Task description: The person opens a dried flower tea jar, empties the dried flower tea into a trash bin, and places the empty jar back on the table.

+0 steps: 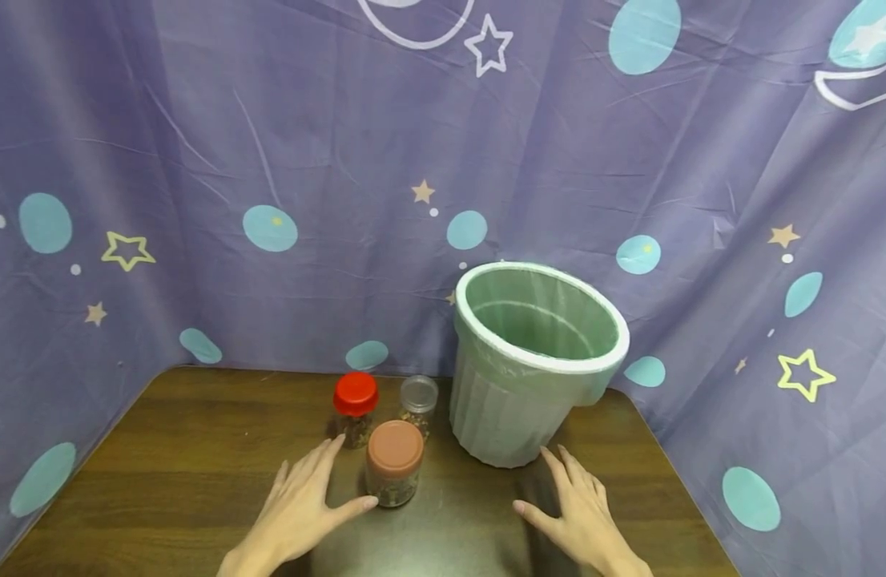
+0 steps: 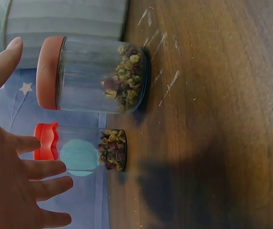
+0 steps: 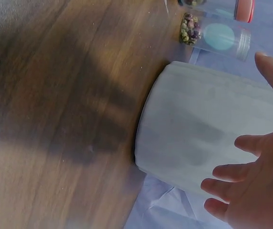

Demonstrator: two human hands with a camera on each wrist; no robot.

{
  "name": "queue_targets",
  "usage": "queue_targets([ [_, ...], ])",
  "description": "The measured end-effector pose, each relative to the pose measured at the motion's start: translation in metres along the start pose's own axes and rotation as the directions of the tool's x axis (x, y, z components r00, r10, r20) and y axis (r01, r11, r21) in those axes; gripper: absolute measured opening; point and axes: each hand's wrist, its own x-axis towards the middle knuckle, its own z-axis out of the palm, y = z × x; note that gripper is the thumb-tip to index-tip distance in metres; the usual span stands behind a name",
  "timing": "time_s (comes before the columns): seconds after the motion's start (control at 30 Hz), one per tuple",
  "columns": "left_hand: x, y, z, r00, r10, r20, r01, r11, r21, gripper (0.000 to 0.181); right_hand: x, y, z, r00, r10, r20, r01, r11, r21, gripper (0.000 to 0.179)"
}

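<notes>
My left hand point(image 1: 297, 503) is held with fingers spread beside a glass jar with a salmon-coloured lid point(image 1: 396, 447), its thumb near the jar. Dried flower buds point(image 2: 126, 78) fill the lower part of that jar in the left wrist view. Behind it stand a jar with a red lid point(image 1: 356, 393) and a clear-lidded jar point(image 1: 418, 396), both holding dried buds too. On the other side, my right hand point(image 1: 578, 517) has its fingers apart in front of a pale green ribbed bucket point(image 1: 508, 405). Neither hand holds anything.
The bucket stands at the back right of the brown wooden table point(image 1: 176, 473), its mouth facing up. A purple curtain point(image 1: 328, 160) with stars and teal spots hangs close behind the table and along both sides.
</notes>
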Motion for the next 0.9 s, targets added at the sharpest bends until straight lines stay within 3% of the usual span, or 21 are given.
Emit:
queue_targets([
  [0.23, 0.008, -0.002, -0.001, 0.997, -0.003, 0.072, 0.004, 1.0, -0.018, 0.102, 0.006, 0.003, -0.002, 0.993, 0.07, 0.093, -0.073, 0.997, 0.029, 0.085],
  [0.53, 0.016, -0.003, 0.017, 0.975, -0.051, 0.218, 0.095, 0.976, -0.195, 0.102, 0.013, 0.01, -0.001, 0.977, 0.116, 0.176, -0.13, 0.989, 0.069, 0.084],
  [0.77, 0.024, -0.003, 0.037, 0.968, -0.036, 0.248, 0.124, 0.929, -0.348, 0.107, 0.016, 0.013, 0.0, 0.971, 0.141, 0.194, -0.165, 0.98, 0.113, 0.082],
  [0.9, 0.026, -0.002, 0.047, 0.976, -0.045, 0.215, 0.142, 0.877, -0.46, 0.107, 0.016, 0.013, 0.001, 0.97, 0.143, 0.196, -0.17, 0.977, 0.13, 0.081],
])
